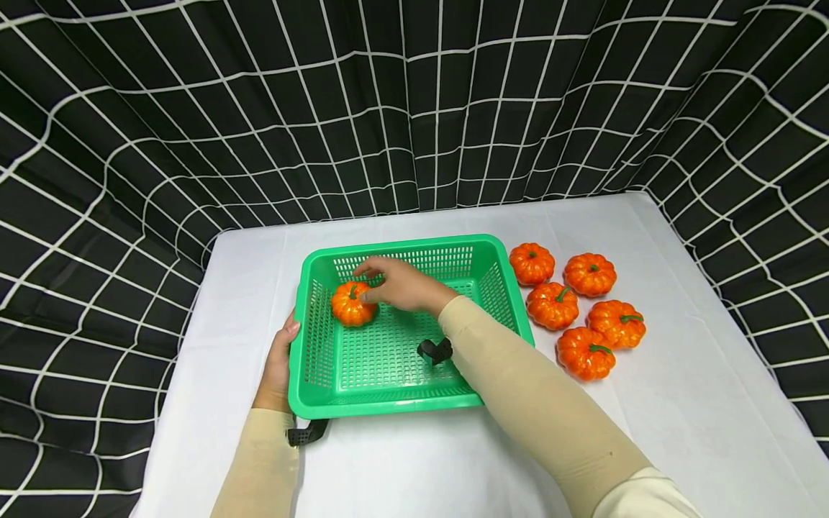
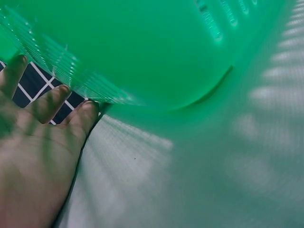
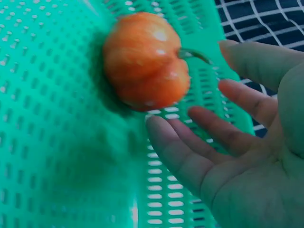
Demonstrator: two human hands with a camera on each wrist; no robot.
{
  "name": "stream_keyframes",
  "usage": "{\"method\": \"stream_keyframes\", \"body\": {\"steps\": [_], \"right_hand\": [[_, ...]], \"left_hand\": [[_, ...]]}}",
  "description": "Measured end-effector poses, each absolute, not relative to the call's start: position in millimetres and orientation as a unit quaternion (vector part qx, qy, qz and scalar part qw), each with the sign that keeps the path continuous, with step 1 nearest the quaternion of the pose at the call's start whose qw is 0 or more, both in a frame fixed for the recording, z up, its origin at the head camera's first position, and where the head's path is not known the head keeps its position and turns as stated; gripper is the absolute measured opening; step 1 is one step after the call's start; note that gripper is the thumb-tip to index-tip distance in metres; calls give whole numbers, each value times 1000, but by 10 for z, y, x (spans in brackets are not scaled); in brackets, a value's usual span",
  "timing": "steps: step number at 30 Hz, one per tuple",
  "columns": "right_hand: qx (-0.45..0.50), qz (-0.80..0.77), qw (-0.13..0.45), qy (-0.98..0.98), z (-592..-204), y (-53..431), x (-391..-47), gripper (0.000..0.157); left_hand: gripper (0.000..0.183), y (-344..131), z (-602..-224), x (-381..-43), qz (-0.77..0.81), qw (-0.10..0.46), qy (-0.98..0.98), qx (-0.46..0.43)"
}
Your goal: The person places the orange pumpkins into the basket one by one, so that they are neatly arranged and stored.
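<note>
A small glossy orange pumpkin (image 1: pixel 350 306) with a green stem sits inside a green plastic basket (image 1: pixel 388 411), near its left end. My right hand (image 1: pixel 404 284) reaches in beside this pumpkin. In the right wrist view, the fingers (image 3: pixel 178 147) are spread around one side of it, with a gap between fingertips and pumpkin. At the basket's left side, my left hand (image 1: pixel 278 360) touches the outer edge of the rim. From the left wrist view, its fingers (image 2: pixel 50 102) lie extended against the slotted outer wall.
Several more orange pumpkins (image 1: pixel 586 352) lie grouped on the white tablecloth (image 1: pixel 699 403), just right of the basket. Black curtains with a white grid (image 1: pixel 414 93) stand behind the table and along both sides. A black strap piece (image 1: pixel 435 351) sits at the right wrist.
</note>
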State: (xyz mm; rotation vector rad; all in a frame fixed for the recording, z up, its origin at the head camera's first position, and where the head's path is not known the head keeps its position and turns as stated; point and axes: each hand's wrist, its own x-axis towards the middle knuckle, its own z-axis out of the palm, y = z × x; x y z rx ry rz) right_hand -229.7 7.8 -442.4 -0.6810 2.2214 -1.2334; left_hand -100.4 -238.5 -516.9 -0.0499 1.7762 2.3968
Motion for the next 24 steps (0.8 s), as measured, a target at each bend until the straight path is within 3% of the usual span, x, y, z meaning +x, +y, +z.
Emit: {"method": "stream_keyframes", "body": {"steps": [9, 24], "right_hand": [[-220, -546, 274, 761, -4321, 241, -2382, 48], [-202, -620, 257, 714, -4167, 371, -2384, 45]], "left_hand": [[74, -2389, -5184, -1004, 803, 78, 591, -15], [74, -2369, -5145, -994, 808, 83, 583, -21]]}}
